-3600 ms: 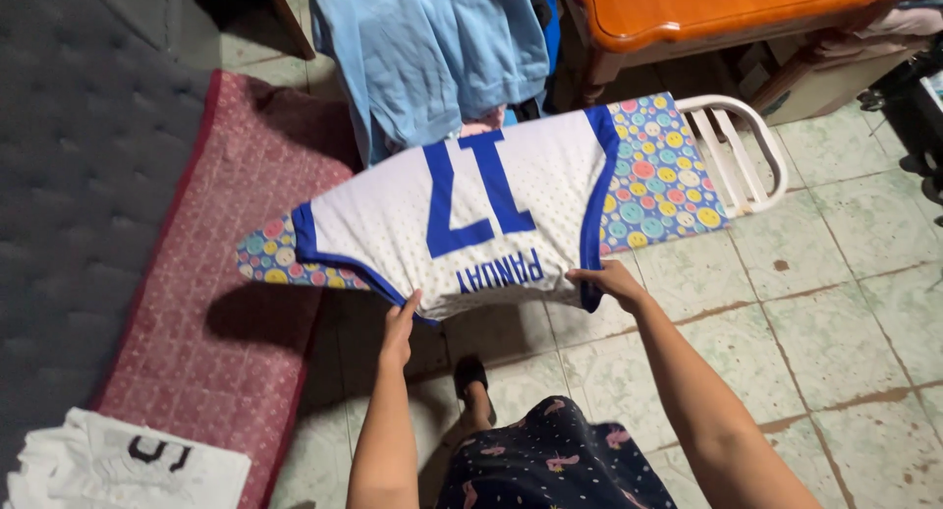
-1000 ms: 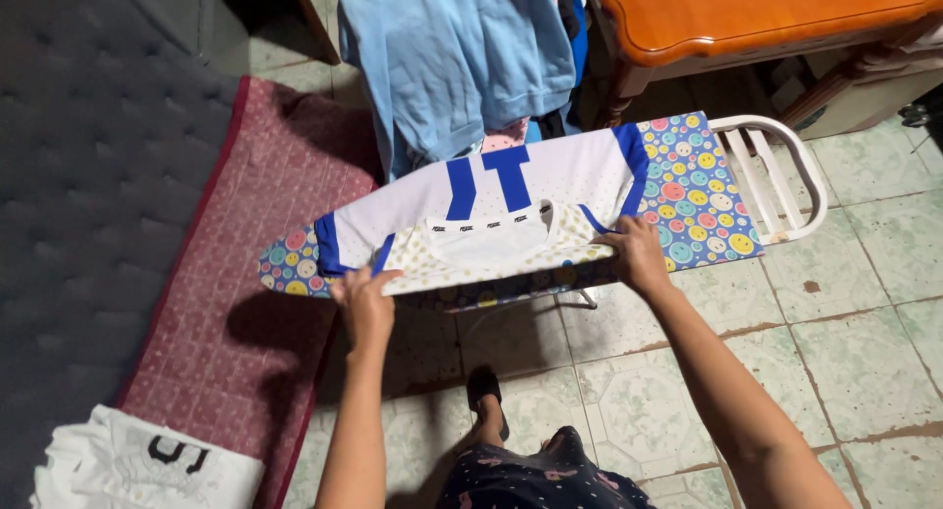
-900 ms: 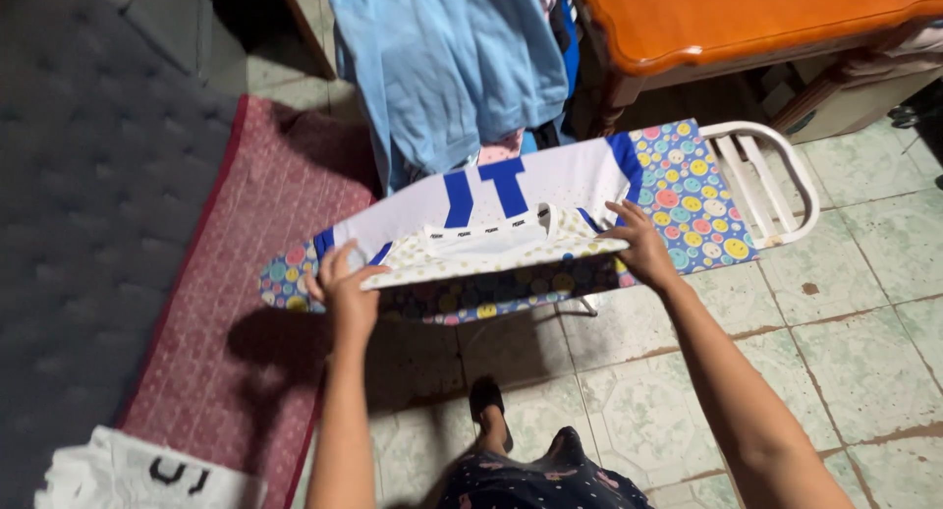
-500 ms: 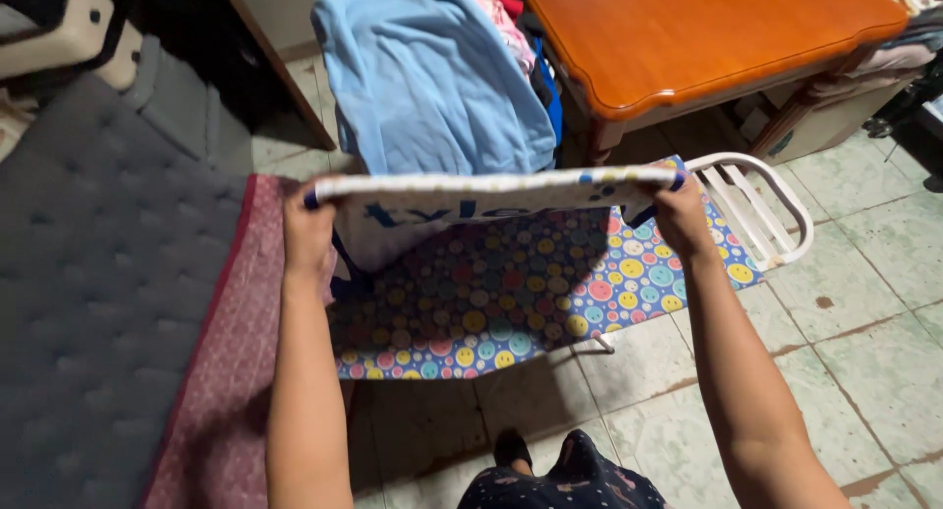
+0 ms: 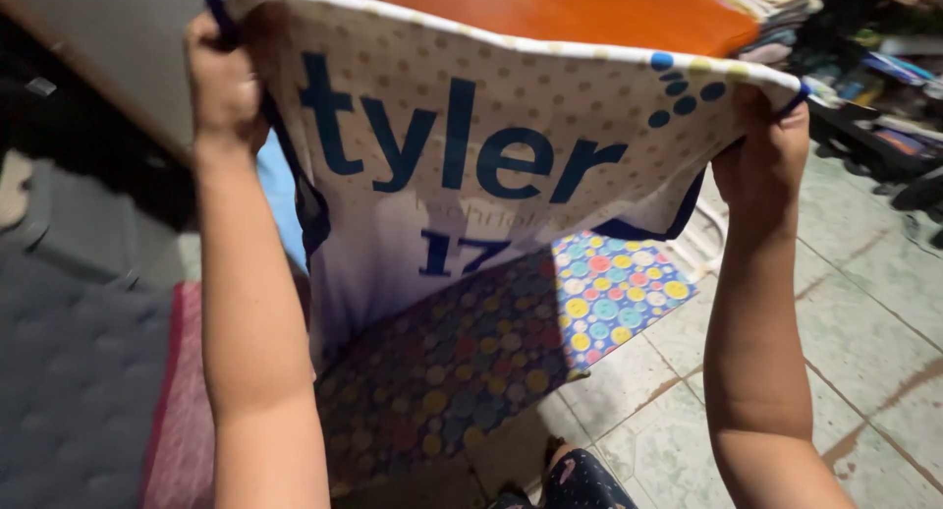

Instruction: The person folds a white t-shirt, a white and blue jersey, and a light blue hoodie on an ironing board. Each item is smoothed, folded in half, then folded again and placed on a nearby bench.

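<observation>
1. My left hand (image 5: 224,86) is raised at the upper left, its fingers (image 5: 201,52) curled tight around one top corner of the white jersey (image 5: 471,175) — pinched at the blue trim.
2. My right hand (image 5: 761,150) is raised at the upper right, fingers (image 5: 791,116) closed on the opposite top corner, so the jersey hangs stretched between both hands in front of me.
3. The jersey is white with small pale dots, large blue lettering and a blue number on the side facing me (I leave the print unread), and dark blue edging along the armholes.
4. Its lower part drops down towards the ironing board (image 5: 550,322), which lies beneath and behind it; whether the hem touches the board I cannot tell.
5. The ironing board cover is blue with many coloured circles — half of it sits in the jersey's shadow.
6. Behind the top edge shows an orange wooden table (image 5: 589,13).
7. A red mat (image 5: 177,401) and a grey quilted surface (image 5: 69,391) lie at the left; pale green floor tiles (image 5: 864,312) fill the right.
</observation>
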